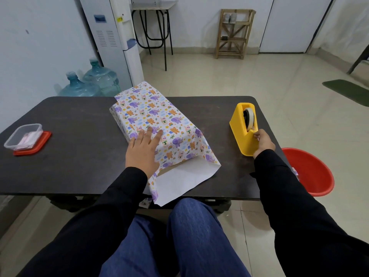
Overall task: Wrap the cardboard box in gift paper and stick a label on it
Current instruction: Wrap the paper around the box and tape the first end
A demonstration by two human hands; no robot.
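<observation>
1. Dark surface (79, 156) in a tiled room: I see the gift paper (159, 112) mid-surface, wrapped round the cardboard box (166, 170), whose brown edge shows at the open near end.
2. My left hand (143, 150) lies flat on the paper, fingers straight, pressing.
3. My right hand (263, 141) pinches the tape (249, 116) at the near end of the yellow tape dispenser (242, 136), right of the box.
4. Left: a clear plastic container (24, 136) sits on a red lid (43, 144).
</observation>
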